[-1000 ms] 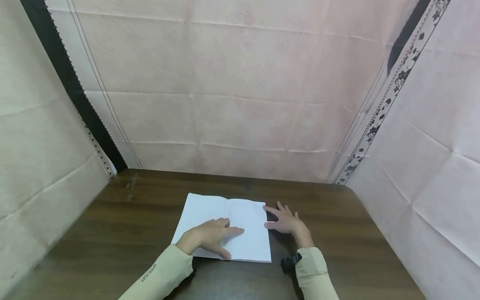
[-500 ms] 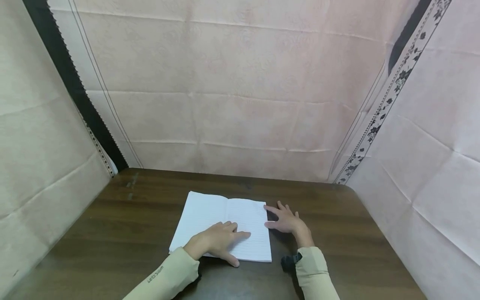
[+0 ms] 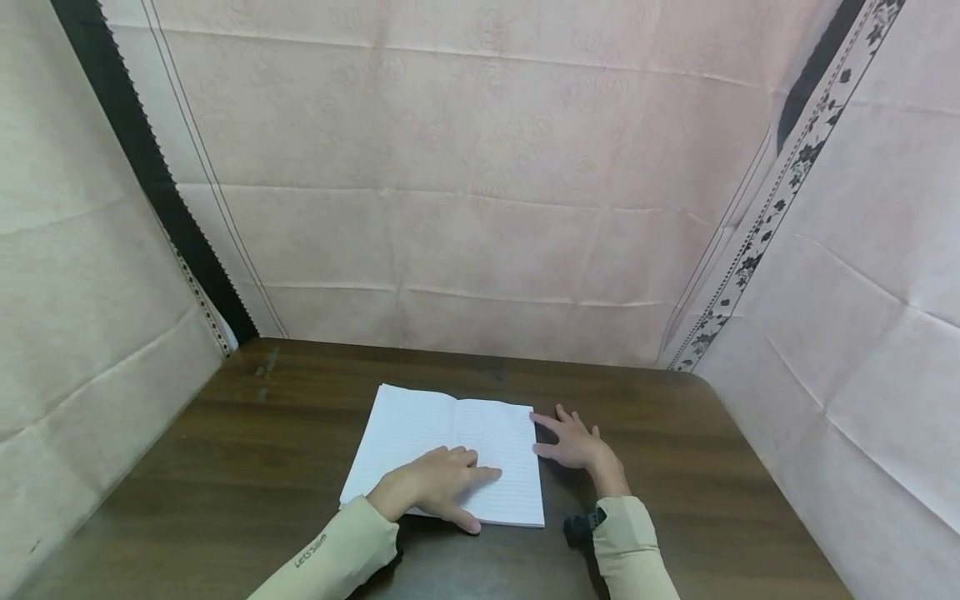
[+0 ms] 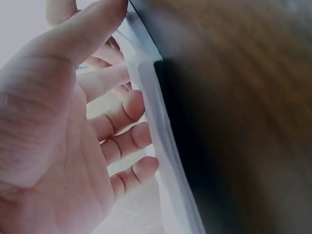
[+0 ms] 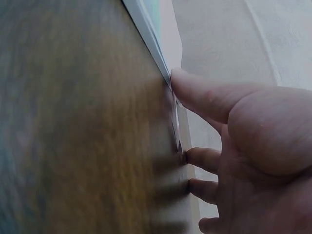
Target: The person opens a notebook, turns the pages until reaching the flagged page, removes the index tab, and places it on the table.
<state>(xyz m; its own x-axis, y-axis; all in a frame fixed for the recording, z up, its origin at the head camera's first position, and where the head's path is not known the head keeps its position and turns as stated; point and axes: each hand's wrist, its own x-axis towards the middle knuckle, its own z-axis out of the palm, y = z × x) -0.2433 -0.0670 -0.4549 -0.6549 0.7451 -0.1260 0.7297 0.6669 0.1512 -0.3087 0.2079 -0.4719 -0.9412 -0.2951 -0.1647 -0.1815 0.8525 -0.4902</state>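
An open notebook (image 3: 491, 429) with white lined pages lies on the brown table. My left hand (image 3: 438, 483) rests across its lower middle, index finger pointing right over the right page and thumb reaching past the near edge. In the left wrist view the fingers are loosely bent beside the notebook's page edge (image 4: 165, 126), holding nothing. At the notebook's right edge, my right hand (image 3: 573, 442) is spread, index fingertip and thumb touching that edge. The right wrist view shows the thumb tip at the page corner (image 5: 151, 36) and the other fingertips down at the table.
The wooden table (image 3: 697, 483) stretches out around the notebook. Pale cloth hangs behind it (image 3: 480, 208) and on both sides, with a dark strip at left and a floral border (image 3: 757, 233) at right. A small dark device (image 3: 579, 527) sits at the right wrist.
My left hand has slid a little to the right and toward the near edge, uncovering more of the left page. The right hand has stayed in place.
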